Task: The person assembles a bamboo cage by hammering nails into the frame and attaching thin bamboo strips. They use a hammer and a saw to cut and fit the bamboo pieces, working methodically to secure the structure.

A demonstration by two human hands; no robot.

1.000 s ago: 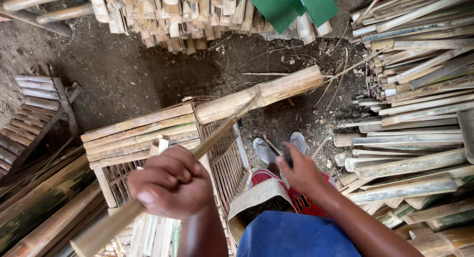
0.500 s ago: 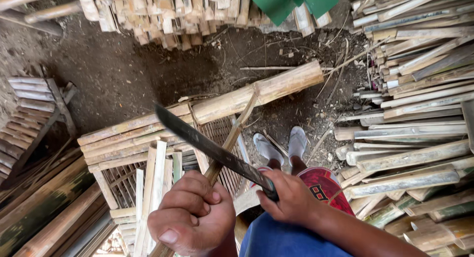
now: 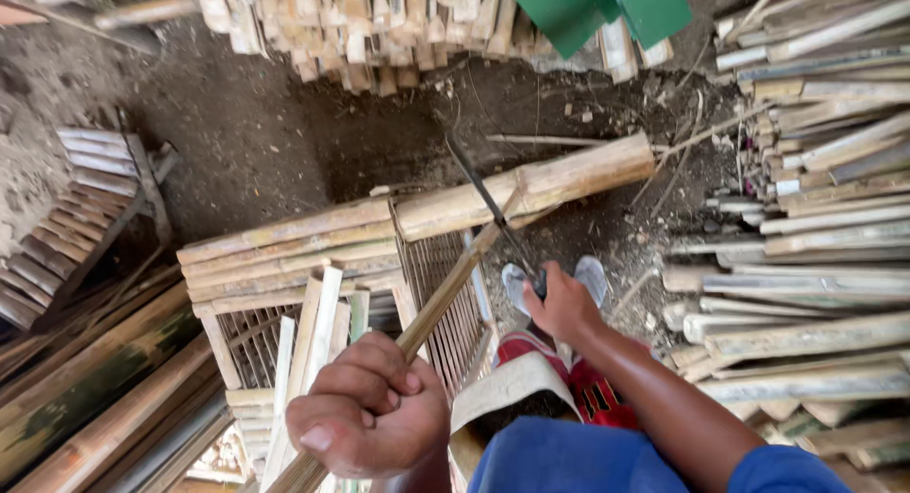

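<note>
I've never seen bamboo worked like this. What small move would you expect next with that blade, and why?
Probably a short push of the blade along the thin bamboo strip. The right hand has its edge at the strip's far end, resting on the thick bamboo pole, while the left hand steadies the near end.

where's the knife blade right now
In the head view, centre-right: the dark blade rises from the right hand and meets the bamboo strip's tip against the thick bamboo pole.

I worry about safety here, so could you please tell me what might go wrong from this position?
The dark long blade meets the thin bamboo strip over the thick bamboo log; a glancing cut might slide toward the left hand gripping that strip. The right hand swings just above grey sandalled feet, which a slip could reach.
</note>
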